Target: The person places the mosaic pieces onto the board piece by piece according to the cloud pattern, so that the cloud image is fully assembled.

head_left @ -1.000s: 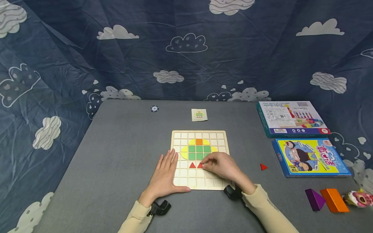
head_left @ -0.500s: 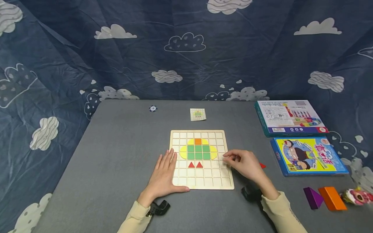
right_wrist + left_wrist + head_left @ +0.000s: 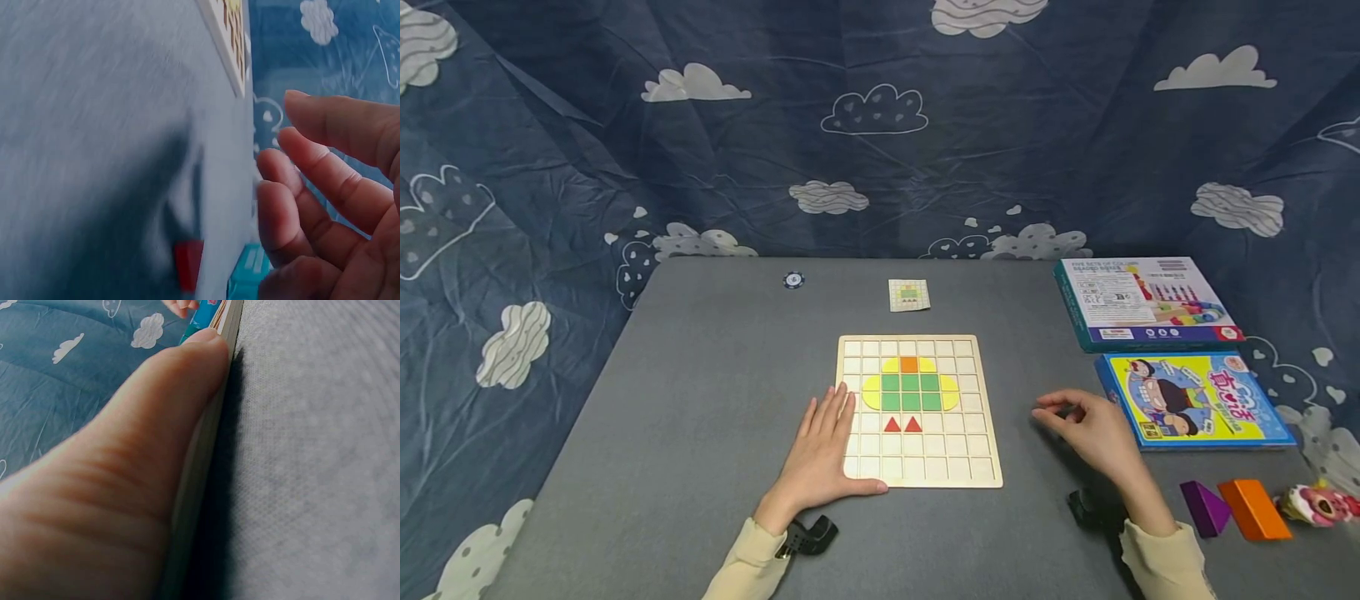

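Observation:
A wooden grid board (image 3: 925, 467) lies mid-table with green squares (image 3: 911, 392), yellow pieces (image 3: 872, 392), an orange square (image 3: 909, 364) and two red triangles (image 3: 892, 425) set in it. My left hand (image 3: 827, 425) rests flat on the board's lower left edge; in the left wrist view its thumb (image 3: 125, 475) lies along the board's rim (image 3: 226, 325). My right hand (image 3: 1060, 412) hovers over the table right of the board, fingers (image 3: 325, 187) loosely bent and holding nothing. A loose red triangle (image 3: 187, 265) lies on the table just under it, hidden in the head view.
A small pattern card (image 3: 909, 295) and a blue chip (image 3: 793, 280) lie at the back. Two game boxes (image 3: 1146, 302) (image 3: 1195, 400) sit at the right. A purple block (image 3: 1205, 508), an orange block (image 3: 1255, 510) and a small toy (image 3: 1318, 504) are near the right corner.
My right hand left the second red triangle in the board and moved right, off the board, to over the loose red triangle. The left hand has stayed put.

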Tool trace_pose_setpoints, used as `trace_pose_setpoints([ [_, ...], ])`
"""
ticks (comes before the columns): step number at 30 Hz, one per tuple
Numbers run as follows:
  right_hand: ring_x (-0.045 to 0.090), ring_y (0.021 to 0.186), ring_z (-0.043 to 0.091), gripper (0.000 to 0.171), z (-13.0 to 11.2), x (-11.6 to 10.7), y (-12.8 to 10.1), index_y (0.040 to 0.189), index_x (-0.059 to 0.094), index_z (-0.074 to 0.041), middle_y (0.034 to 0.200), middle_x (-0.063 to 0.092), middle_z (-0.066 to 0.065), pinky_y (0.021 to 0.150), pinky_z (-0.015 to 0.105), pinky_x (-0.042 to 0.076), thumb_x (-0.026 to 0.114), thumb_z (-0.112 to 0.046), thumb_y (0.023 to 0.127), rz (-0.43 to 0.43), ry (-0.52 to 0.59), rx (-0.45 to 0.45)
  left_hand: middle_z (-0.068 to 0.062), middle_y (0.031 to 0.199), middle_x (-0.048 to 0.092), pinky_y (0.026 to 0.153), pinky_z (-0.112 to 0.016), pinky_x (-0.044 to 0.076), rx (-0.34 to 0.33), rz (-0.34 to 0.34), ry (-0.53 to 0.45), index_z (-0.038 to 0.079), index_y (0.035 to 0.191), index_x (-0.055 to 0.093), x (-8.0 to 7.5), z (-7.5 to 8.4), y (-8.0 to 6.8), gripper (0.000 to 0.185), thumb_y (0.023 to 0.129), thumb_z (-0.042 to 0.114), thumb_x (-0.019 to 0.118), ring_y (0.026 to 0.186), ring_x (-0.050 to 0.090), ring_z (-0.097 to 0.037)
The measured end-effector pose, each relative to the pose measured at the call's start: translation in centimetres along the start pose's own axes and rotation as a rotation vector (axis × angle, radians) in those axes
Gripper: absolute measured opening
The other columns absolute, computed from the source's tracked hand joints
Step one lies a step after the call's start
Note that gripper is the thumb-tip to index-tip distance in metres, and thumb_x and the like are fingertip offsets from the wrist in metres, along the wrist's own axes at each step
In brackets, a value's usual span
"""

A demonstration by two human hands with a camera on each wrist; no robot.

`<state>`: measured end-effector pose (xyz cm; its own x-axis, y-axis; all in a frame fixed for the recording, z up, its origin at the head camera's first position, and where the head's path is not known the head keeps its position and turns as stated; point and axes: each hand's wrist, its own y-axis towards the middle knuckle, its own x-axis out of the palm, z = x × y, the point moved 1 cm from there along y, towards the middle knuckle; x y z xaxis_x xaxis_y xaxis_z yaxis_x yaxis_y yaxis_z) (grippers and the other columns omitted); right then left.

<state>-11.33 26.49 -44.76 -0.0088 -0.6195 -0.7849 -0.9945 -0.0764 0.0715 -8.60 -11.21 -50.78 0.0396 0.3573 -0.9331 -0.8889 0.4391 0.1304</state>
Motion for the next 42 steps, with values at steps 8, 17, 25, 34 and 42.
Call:
trace_pose_setpoints([
  [8,0.045,0.059,0.016,0.029,1.2,-1.0,-0.8,0.103,0.071,-0.003,0.078,0.06,0.004,0.047,0.026,0.033,0.075,-0.024,0.083,-0.039,-0.025,0.066,-0.017,0.157,0.007,0.113,-0.043,-0.001,-0.003,0.001,0.001,-0.002,0.15,0.014,-0.1,0.0,0.1,0.128,0.065,0.083,0.056,0.143,0.002,-0.028],
  [17,0.044,0.063,0.018,0.035,1.9,-1.1,-1.3,0.109,0.069,-0.001,0.078,0.055,0.004,0.051,0.028,0.031,0.075,-0.025,0.083,-0.092,-0.058,0.113,-0.016,0.157,0.006,0.113,-0.043,-0.001,-0.009,-0.006,0.001,-0.001,0.15,0.013,-0.1,0.0,0.0,0.128,0.065,0.083,0.056,0.143,0.001,-0.028],
  [25,0.044,0.064,0.018,0.032,2.5,-1.0,-1.7,0.107,0.07,0.0,0.084,0.055,0.007,0.05,0.028,0.032,0.075,-0.019,0.082,-0.095,-0.066,0.105,-0.017,0.157,0.007,0.113,-0.044,0.001,-0.004,0.002,0.002,-0.002,0.15,0.014,-0.1,0.0,0.0,0.128,0.065,0.082,0.058,0.143,0.003,-0.029],
  [34,0.046,0.065,0.018,0.031,2.4,-1.0,-2.3,0.107,0.069,0.0,0.086,0.058,0.007,0.05,0.028,0.033,0.075,-0.015,0.081,-0.107,-0.084,0.119,-0.018,0.156,0.008,0.113,-0.045,0.002,0.0,0.007,-0.001,-0.003,0.15,0.014,-0.1,0.0,0.0,0.128,0.065,0.081,0.06,0.143,0.004,-0.03],
  [42,0.046,0.061,0.016,0.025,2.6,-0.9,-2.4,0.103,0.07,0.001,0.083,0.064,0.004,0.049,0.028,0.034,0.072,-0.014,0.084,-0.102,-0.082,0.134,-0.017,0.156,0.008,0.113,-0.045,0.002,0.004,0.008,-0.009,-0.003,0.15,0.014,-0.1,0.0,0.0,0.127,0.065,0.082,0.058,0.143,0.005,-0.03],
])
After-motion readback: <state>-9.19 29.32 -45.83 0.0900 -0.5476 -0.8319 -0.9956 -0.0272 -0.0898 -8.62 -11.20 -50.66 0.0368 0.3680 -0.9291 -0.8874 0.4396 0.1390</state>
